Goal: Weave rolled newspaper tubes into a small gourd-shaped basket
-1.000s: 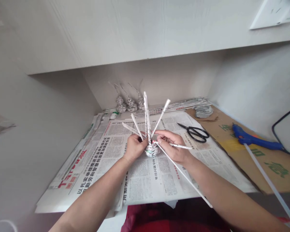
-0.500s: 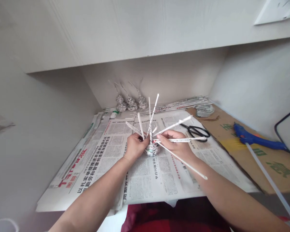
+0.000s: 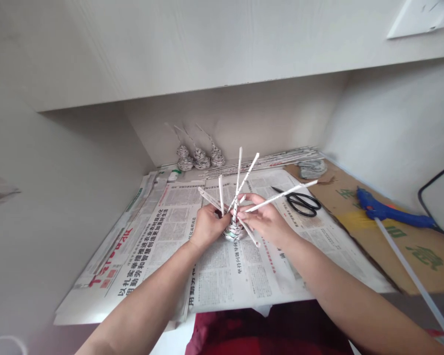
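Observation:
A small round woven piece of rolled newspaper (image 3: 233, 233) sits in front of me on the newspaper sheets, with several paper tubes standing out of it. My left hand (image 3: 209, 227) is closed on its left side, thumb pressed near the bases of the tubes. On the other side, my right hand (image 3: 268, 222) has its fingers bent around a paper tube (image 3: 286, 195) that slants up to the right. A short tube end (image 3: 252, 236) points down to the right below my right hand. My right fingertips are partly hidden among the tubes.
Three finished-looking woven gourds (image 3: 201, 159) stand by the back wall. Beside them lies a bundle of long paper tubes (image 3: 266, 161). Black scissors (image 3: 303, 204) rest on the right, near a blue glue gun (image 3: 392, 213) on cardboard (image 3: 388, 266). An overhanging panel (image 3: 214, 44) spans above.
The tubes have swung to the right with the woven piece. My right hand has shifted its grip, and the long tube that stretched across my right wrist now points elsewhere.

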`<state>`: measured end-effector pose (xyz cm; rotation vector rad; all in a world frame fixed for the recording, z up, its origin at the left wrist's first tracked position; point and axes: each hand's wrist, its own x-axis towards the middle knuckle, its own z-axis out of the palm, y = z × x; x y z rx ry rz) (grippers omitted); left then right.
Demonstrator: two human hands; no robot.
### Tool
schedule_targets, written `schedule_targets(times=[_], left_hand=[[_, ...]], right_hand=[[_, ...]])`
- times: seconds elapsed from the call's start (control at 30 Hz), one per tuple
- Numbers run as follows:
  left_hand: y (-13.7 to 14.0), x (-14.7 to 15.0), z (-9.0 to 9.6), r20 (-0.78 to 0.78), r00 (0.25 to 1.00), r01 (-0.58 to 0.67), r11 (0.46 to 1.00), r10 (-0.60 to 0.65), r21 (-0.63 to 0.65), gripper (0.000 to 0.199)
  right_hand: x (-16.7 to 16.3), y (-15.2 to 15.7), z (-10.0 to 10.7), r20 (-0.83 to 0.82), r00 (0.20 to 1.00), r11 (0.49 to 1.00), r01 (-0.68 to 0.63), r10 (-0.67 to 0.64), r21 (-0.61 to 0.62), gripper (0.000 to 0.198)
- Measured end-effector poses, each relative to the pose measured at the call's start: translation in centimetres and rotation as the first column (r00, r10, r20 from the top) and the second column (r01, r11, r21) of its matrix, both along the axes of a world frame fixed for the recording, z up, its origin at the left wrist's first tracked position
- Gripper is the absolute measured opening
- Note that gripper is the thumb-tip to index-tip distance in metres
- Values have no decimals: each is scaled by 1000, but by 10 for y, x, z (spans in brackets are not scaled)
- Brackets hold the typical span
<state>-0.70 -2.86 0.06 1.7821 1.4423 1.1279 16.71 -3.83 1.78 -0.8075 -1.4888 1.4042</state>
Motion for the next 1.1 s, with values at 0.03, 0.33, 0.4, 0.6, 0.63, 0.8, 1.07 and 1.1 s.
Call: schedule_targets(times=[0.03,0.33,0.4,0.6,0.63,0.8,1.07,1.1], left_hand=[[0,0,1,13,1000,16,1000,-16,0,20],[1,-3,2,110,984,148,988,-142,-47,16],[1,-3,2,115,982,156,987,-151,-36,13],[2,0,-3,94,987,132,991,-129,-20,14],[2,0,-4,84,990,114,993,-111,-26,14],[2,-1,-4,118,984,141,988,-134,-56,19],[0,-2,1,211,953,244,963,-216,-117,21],[0,-2,-1,217,955,231,966,-203,-116,21]], right_hand=[[0,-1,1,0,1000,1000,-5,5,9,38],[1,-15,4,89,995,969,18,-41,246,40],[-1,-15,4,49,997,954,38,-55,299,46],[-8,-15,0,108,955,836,183,-276,517,55],[-8,-14,-2,135,936,822,209,-325,529,54],[-5,-13,0,213,938,885,160,-275,437,19],[2,-22,20,153,942,932,-322,298,168,27],[2,-20,19,133,952,936,-298,276,189,30]])
